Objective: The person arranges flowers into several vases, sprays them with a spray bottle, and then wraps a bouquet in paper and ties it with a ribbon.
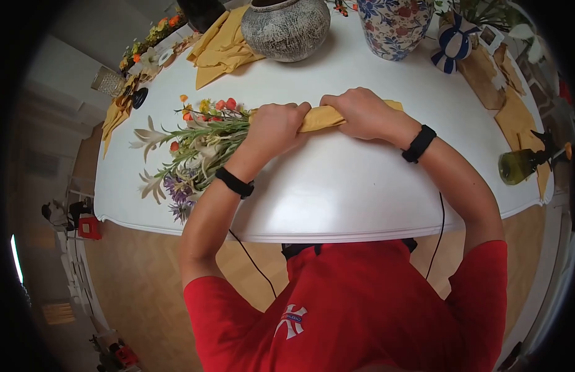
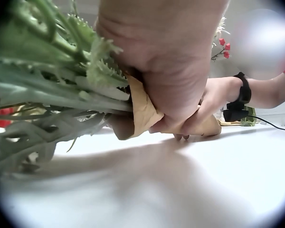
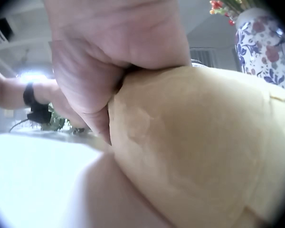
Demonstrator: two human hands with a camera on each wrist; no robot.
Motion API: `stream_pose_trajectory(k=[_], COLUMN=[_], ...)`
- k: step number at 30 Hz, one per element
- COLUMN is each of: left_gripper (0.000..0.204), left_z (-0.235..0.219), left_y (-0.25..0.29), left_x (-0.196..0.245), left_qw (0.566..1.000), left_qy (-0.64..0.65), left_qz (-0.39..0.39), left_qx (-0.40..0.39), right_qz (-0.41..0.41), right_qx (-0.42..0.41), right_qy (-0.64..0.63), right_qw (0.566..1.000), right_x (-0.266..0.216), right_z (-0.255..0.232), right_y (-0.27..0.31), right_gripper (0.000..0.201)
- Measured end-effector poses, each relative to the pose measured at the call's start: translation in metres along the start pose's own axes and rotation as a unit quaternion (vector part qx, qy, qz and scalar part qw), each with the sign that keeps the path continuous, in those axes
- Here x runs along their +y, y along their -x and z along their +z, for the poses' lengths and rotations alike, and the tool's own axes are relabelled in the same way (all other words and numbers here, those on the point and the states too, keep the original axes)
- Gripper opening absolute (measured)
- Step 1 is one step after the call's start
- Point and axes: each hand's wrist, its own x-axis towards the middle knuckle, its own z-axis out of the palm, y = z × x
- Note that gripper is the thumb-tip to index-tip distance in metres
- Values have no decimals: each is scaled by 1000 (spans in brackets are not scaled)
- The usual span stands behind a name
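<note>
Both hands are curled tight round a yellow wrap. The left hand grips it at the end by the flowers, and the right hand grips it further right, near the other end. The wrap goes round the green stems of the flowers. It lies sideways, low over the middle of the white tabletop. The flowers poke out to the left: red, orange and yellow ones on the far side, purple ones on the near side, and pale leaves between. Each wrist has a black band, left and right.

The person wears a red shirt. On it is a white badge that looks like the letters N and Y, one on top of the other. A small blue strip goes across the badge, but its writing is too tiny to read.

At the far side sits a round gray pot, with a yellow sheet just left of it. Right of the pot is a tall vase with blue and red flowers painted on it. Near it is a blue and white striped jar. A green bottle is at the right edge.
</note>
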Motion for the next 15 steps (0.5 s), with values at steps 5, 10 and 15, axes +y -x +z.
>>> stream_pose_trajectory(k=[5,10,15], left_gripper=[36,30,39], left_z=[2,1,1], left_y=[6,6,9], left_x=[1,-1,-3], left_qw=[1000,999,999], left_qy=[-13,-28,-35], left_qz=[17,12,10], left_qx=[19,33,33], right_qz=[34,33,-1], right_qx=[-115,-84,-67], right_qy=[-20,19,-23], right_qw=[993,996,997], right_x=[-6,-12,-10], right_z=[-16,-15,-12], right_y=[-5,-7,-6], right_gripper=[38,37,38])
